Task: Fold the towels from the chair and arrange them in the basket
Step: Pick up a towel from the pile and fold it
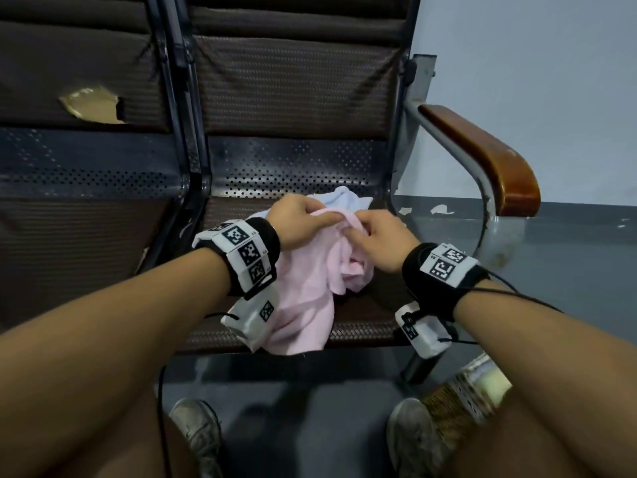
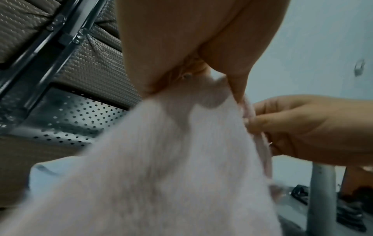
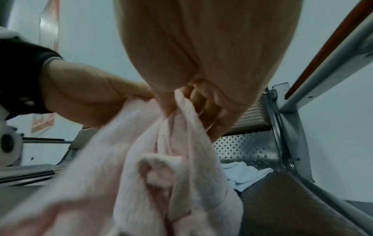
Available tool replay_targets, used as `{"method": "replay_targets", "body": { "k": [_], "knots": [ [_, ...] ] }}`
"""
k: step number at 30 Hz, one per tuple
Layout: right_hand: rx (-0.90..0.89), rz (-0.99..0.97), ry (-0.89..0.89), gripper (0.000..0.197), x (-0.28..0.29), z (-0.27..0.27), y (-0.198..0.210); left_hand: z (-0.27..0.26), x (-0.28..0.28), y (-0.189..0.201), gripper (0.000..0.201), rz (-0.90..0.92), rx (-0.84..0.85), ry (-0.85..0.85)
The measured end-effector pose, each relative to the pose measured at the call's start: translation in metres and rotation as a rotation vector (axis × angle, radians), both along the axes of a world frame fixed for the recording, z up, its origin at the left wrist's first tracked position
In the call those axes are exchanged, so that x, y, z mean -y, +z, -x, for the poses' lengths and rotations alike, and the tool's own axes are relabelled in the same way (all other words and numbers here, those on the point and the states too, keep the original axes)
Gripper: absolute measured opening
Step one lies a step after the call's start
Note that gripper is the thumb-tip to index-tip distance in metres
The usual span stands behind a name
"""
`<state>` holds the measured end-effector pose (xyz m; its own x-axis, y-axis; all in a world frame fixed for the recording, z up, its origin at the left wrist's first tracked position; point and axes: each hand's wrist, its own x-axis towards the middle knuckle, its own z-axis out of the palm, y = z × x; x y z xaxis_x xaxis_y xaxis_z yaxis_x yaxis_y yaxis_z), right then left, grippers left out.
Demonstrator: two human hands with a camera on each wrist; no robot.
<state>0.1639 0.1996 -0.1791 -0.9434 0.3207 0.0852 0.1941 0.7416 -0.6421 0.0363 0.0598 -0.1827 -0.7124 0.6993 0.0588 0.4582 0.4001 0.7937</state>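
Note:
A crumpled pink towel (image 1: 310,288) lies on the dark chair seat (image 1: 362,326) and hangs over its front edge. My left hand (image 1: 296,219) pinches the towel's upper edge with thumb and fingers. Close beside it, my right hand (image 1: 375,236) pinches the same edge (image 2: 250,115). In the right wrist view the pink towel (image 3: 161,159) hangs bunched from the right hand's curled fingers (image 3: 199,99). A white towel (image 1: 344,196) lies behind the hands at the back of the seat, also seen as a pale heap (image 3: 244,174). No basket shows in any view.
The chair has a perforated metal strip (image 1: 296,167), a woven backrest and a brown wooden armrest (image 1: 482,153) on the right. A second seat (image 1: 79,215) adjoins on the left. My shoes (image 1: 196,432) stand on the grey floor below. A patterned object (image 1: 458,391) sits lower right.

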Motion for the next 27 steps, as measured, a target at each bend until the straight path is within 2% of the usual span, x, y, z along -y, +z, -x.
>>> {"method": "replay_targets", "body": {
  "k": [1, 3, 4, 5, 6, 8, 9, 10, 11, 13, 15, 16, 17, 19, 20, 22, 25, 27],
  "knots": [
    [-0.028, 0.032, -0.055, 0.015, -0.005, 0.002, -0.001, -0.001, 0.001, -0.004, 0.044, 0.004, 0.024, 0.022],
    [-0.084, 0.193, -0.153, 0.022, -0.014, 0.006, -0.004, -0.001, 0.005, -0.013, 0.089, 0.032, 0.029, 0.027],
    [-0.104, 0.285, -0.193, 0.023, -0.017, 0.008, -0.004, -0.003, 0.008, -0.019, 0.102, 0.109, 0.006, -0.028],
    [-0.12, 0.381, -0.232, 0.024, -0.02, 0.01, -0.005, -0.006, 0.013, -0.024, 0.105, 0.224, -0.01, -0.102],
    [-0.133, 0.46, -0.274, 0.026, -0.023, 0.011, -0.004, -0.006, 0.016, -0.03, 0.097, 0.363, -0.04, -0.164],
    [-0.176, 0.52, -0.345, 0.027, -0.029, 0.013, -0.005, -0.002, 0.02, -0.039, 0.048, 0.571, -0.183, -0.188],
    [-0.183, 0.502, -0.367, 0.026, -0.032, 0.013, -0.006, 0.0, 0.021, -0.039, 0.026, 0.56, -0.234, -0.152],
    [-0.162, 0.437, -0.375, 0.026, -0.035, 0.012, -0.007, 0.003, 0.021, -0.039, 0.027, 0.506, -0.245, -0.105],
    [-0.109, 0.334, -0.361, 0.029, -0.037, 0.01, -0.009, 0.004, 0.019, -0.037, 0.036, 0.434, -0.236, -0.06],
    [0.034, 0.081, -0.25, 0.057, -0.037, 0.005, -0.018, 0.005, 0.012, -0.031, 0.043, 0.233, -0.178, 0.013],
    [0.17, -0.09, -0.077, 0.086, -0.027, 0.003, -0.026, 0.002, 0.004, -0.02, 0.043, 0.061, -0.131, 0.016],
    [0.215, -0.135, -0.014, 0.089, -0.019, 0.003, -0.028, -0.001, 0.0, -0.014, 0.044, -0.002, -0.099, 0.016],
    [0.223, -0.159, 0.02, 0.079, -0.012, 0.004, -0.029, -0.004, -0.004, -0.008, 0.044, -0.051, -0.071, 0.016],
    [0.158, -0.172, 0.019, 0.034, -0.006, 0.01, -0.03, -0.006, -0.009, -0.002, 0.047, -0.125, 0.015, 0.014],
    [0.107, -0.196, -0.007, 0.019, -0.006, 0.013, -0.027, -0.006, -0.01, 0.0, 0.049, -0.146, 0.075, 0.001],
    [0.014, -0.206, -0.083, 0.016, -0.012, 0.016, -0.021, -0.006, -0.008, 0.005, 0.054, -0.145, 0.122, -0.03],
    [-0.145, 0.062, -0.211, 0.029, -0.024, 0.018, -0.014, 0.002, -0.001, 0.003, 0.041, 0.121, -0.111, -0.02],
    [-0.257, 0.177, -0.277, 0.029, -0.03, 0.018, -0.01, 0.009, 0.005, -0.003, 0.023, 0.282, -0.227, 0.036]
  ]
}}
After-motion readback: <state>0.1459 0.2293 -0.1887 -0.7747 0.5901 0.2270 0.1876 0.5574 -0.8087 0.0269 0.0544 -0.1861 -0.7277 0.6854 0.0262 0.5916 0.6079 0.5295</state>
